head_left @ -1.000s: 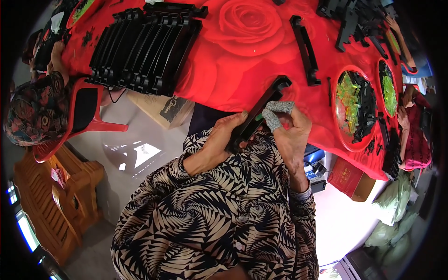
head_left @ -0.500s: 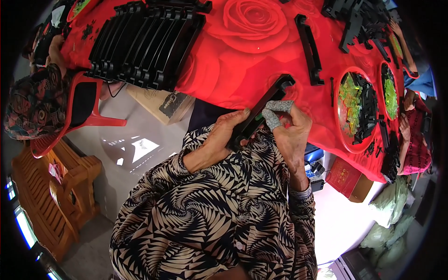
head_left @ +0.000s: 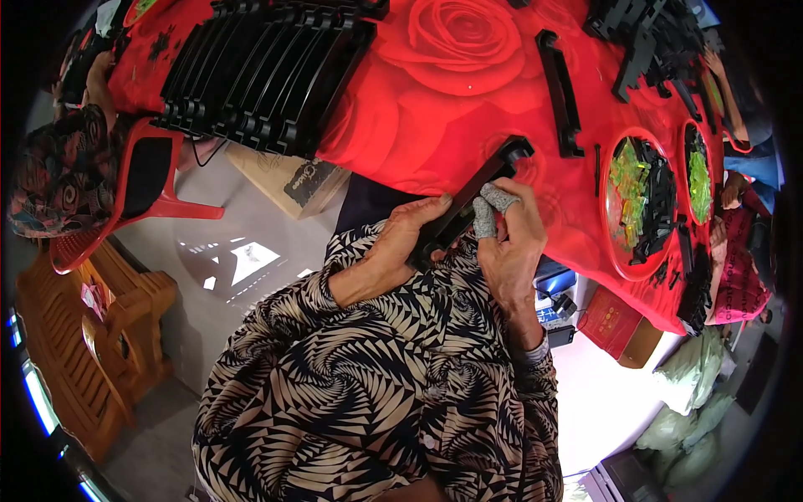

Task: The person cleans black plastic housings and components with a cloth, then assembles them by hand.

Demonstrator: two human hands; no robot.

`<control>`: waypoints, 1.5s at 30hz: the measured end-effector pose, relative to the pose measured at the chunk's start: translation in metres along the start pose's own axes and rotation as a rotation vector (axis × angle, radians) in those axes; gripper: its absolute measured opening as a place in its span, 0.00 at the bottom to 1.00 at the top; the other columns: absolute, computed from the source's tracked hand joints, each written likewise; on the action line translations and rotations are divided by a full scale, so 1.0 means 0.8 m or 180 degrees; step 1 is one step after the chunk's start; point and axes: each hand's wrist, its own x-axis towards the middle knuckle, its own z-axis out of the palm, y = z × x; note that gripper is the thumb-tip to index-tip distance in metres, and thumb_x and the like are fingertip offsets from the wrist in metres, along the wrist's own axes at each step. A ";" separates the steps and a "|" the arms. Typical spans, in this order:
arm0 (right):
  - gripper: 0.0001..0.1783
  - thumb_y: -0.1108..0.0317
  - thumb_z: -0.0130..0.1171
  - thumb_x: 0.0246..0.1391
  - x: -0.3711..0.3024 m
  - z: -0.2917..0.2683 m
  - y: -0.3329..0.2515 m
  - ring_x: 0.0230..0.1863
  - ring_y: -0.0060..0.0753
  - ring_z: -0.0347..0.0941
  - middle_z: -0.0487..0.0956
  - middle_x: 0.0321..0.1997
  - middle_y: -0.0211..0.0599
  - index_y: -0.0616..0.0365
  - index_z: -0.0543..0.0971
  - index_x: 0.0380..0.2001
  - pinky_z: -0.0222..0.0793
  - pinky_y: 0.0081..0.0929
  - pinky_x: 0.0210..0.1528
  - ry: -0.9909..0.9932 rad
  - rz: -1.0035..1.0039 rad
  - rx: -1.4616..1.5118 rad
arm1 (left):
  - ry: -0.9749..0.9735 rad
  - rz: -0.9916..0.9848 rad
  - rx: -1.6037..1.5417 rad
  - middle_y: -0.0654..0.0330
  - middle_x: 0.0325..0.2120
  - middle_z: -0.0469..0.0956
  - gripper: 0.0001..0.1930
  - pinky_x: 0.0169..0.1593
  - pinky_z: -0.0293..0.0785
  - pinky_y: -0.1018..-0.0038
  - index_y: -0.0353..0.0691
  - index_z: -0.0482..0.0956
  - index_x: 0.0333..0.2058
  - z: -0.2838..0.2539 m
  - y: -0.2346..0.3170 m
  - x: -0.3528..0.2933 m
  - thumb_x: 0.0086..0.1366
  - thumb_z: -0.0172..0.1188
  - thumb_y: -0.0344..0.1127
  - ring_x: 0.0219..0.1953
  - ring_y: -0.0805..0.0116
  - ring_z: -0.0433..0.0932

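Note:
My left hand (head_left: 391,244) is wrapped round the lower end of a long black plastic bar (head_left: 470,188), which has hooked ends and is held slanted over the table's near edge. A small green piece (head_left: 466,212) shows in the bar's channel. My right hand (head_left: 516,251) wears grey fabric covers on two fingers. Those fingers are bent close together against the bar's right side, near its middle. Whatever may be between their tips is hidden.
Many similar black bars (head_left: 268,79) lie in a row at the left of the red rose-patterned table (head_left: 401,125). A single bar (head_left: 559,94) lies farther right. A red tray (head_left: 611,243) holds yellow-green and black pieces. Co-workers sit at both sides.
My right hand has drawn slightly down and its fingers have come closer together at the bar. My left hand keeps its hold, and the bar has barely shifted.

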 end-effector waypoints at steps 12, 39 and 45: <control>0.23 0.55 0.55 0.59 -0.028 0.010 -0.008 0.21 0.32 0.75 0.74 0.50 0.73 0.61 0.65 0.19 0.69 0.24 0.17 -0.0382 -0.1471 -0.2147 | 0.0277 -0.0083 -0.0047 0.68 0.25 0.77 0.11 0.21 0.63 0.82 0.43 0.79 0.36 0.004 -0.002 -0.001 0.67 0.58 0.45 0.22 0.79 0.71; 0.12 0.72 0.60 0.36 -0.038 0.005 -0.022 0.15 0.39 0.73 0.75 0.47 0.73 0.62 0.65 0.19 0.69 0.29 0.17 -0.0741 -0.1548 -0.2359 | -0.0005 0.0272 0.0113 0.67 0.34 0.80 0.12 0.40 0.72 0.79 0.39 0.80 0.40 -0.004 -0.013 -0.001 0.68 0.56 0.42 0.35 0.78 0.76; 0.12 0.67 0.63 0.45 -0.036 0.006 -0.017 0.12 0.36 0.72 0.78 0.46 0.63 0.65 0.72 0.25 0.68 0.30 0.16 -0.0550 -0.1231 -0.1668 | 0.0014 0.0328 0.0067 0.68 0.30 0.78 0.09 0.36 0.72 0.80 0.40 0.79 0.35 0.002 -0.010 0.002 0.67 0.58 0.40 0.31 0.79 0.75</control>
